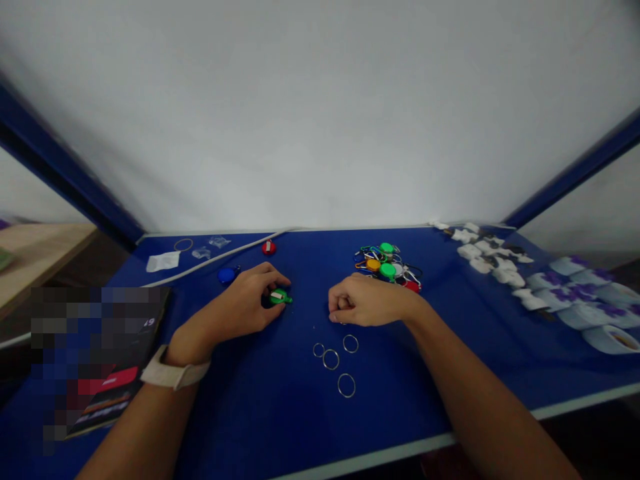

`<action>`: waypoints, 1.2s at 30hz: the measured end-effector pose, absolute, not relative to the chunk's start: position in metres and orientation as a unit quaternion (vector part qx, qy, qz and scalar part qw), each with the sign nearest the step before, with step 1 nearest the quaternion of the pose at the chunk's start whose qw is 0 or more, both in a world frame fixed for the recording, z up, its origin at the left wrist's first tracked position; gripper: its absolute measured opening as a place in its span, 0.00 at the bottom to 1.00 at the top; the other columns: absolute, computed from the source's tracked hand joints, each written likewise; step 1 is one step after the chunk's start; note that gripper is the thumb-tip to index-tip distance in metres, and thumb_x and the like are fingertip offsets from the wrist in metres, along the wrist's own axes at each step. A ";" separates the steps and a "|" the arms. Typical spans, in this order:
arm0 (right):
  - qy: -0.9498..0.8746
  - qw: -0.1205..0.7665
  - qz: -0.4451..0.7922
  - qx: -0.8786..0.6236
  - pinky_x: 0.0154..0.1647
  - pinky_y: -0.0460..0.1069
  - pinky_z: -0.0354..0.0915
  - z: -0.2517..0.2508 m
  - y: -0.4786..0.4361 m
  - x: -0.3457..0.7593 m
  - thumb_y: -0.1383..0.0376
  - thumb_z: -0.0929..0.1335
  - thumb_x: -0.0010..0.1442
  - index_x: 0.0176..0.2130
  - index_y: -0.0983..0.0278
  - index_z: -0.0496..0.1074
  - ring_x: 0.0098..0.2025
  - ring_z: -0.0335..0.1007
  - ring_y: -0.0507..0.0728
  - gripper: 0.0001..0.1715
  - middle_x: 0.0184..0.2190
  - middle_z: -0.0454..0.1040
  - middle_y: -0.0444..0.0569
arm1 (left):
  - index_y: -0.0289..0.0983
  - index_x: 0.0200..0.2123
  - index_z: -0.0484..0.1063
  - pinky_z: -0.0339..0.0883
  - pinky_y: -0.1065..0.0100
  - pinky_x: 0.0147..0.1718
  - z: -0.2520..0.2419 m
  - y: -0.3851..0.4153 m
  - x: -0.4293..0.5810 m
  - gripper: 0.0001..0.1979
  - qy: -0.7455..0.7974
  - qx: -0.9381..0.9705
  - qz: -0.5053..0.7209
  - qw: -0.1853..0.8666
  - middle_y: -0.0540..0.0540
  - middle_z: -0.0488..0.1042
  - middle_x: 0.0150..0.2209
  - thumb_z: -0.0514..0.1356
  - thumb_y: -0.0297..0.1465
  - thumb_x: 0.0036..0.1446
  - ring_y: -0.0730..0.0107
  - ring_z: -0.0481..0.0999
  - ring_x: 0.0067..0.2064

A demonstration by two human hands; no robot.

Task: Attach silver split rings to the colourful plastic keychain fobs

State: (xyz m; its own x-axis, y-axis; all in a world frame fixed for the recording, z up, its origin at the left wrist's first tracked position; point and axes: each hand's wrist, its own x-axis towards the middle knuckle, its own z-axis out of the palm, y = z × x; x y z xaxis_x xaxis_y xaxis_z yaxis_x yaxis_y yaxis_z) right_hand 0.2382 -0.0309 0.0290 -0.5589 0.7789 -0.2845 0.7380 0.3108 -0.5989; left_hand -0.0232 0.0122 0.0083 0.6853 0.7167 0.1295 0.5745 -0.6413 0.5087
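My left hand (245, 300) is curled around a green badge reel (279, 297) on the blue table, with thumb and fingers at its sides. The reel lies with a pale strip facing up. My right hand (367, 300) is closed, its fingers bent inward; a thin metallic edge shows below the fingertips, and what they hold is mostly hidden. Several metal key rings, among them one large ring (346, 385) and one small ring (319, 350), lie in front of that hand. Just behind it is a pile of coloured badge reels (387, 271) with carabiner clips.
A blue reel (227, 275) and a red reel (269, 247) lie behind my left hand. A white cable (220, 257) crosses the table near plastic scraps and paper (163, 261). A dark magazine (125, 373) lies left. White bundles (495, 260) and white rolls (583, 313) stand right.
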 end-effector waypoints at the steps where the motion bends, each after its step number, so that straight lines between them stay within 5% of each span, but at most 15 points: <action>1: -0.808 0.043 0.356 -0.468 0.24 0.44 0.56 0.028 -0.031 0.238 0.64 0.70 0.58 0.33 0.65 0.76 0.22 0.65 0.48 0.06 0.22 0.72 0.41 | 0.37 0.44 0.76 0.70 0.61 0.46 0.008 0.013 -0.023 0.11 0.363 0.890 0.156 0.226 0.43 0.74 0.44 0.62 0.28 0.57 0.62 0.75 0.44; 10: -0.734 0.300 0.344 -0.503 0.29 0.45 0.63 -0.003 -0.028 0.209 0.65 0.68 0.62 0.36 0.64 0.75 0.27 0.70 0.50 0.06 0.27 0.77 0.45 | 0.38 0.44 0.70 0.69 0.61 0.41 -0.003 0.011 -0.015 0.09 0.357 0.885 0.199 0.225 0.46 0.73 0.39 0.62 0.33 0.62 0.63 0.74 0.40; 16: -0.694 0.394 0.333 -0.502 0.32 0.46 0.65 -0.015 -0.031 0.192 0.67 0.68 0.61 0.37 0.64 0.76 0.29 0.73 0.51 0.06 0.29 0.79 0.45 | 0.38 0.43 0.70 0.69 0.62 0.42 -0.005 0.010 -0.010 0.06 0.339 0.887 0.232 0.211 0.46 0.70 0.40 0.61 0.32 0.63 0.64 0.74 0.40; 28: -0.690 0.397 0.258 -0.547 0.30 0.46 0.62 -0.017 -0.034 0.182 0.67 0.67 0.63 0.34 0.64 0.75 0.27 0.73 0.51 0.06 0.27 0.78 0.44 | 0.38 0.46 0.72 0.72 0.65 0.39 -0.013 0.009 -0.007 0.12 0.336 0.870 0.259 0.250 0.46 0.71 0.43 0.63 0.23 0.59 0.69 0.75 0.37; 36: -0.737 0.339 0.153 -0.564 0.33 0.48 0.57 -0.016 -0.034 0.185 0.66 0.64 0.67 0.33 0.64 0.72 0.27 0.67 0.51 0.10 0.25 0.74 0.44 | 0.38 0.48 0.71 0.70 0.65 0.39 -0.012 0.009 -0.006 0.12 0.317 0.885 0.261 0.219 0.47 0.75 0.40 0.64 0.28 0.61 0.66 0.76 0.38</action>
State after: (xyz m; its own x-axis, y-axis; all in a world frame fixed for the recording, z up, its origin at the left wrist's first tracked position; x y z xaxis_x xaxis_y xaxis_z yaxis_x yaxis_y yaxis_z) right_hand 0.1853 -0.0339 -0.0164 -0.1328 0.9356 0.3271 0.7276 0.3162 -0.6088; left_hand -0.0060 0.0086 -0.0117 0.6631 0.6754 0.3227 0.4468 -0.7030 0.5534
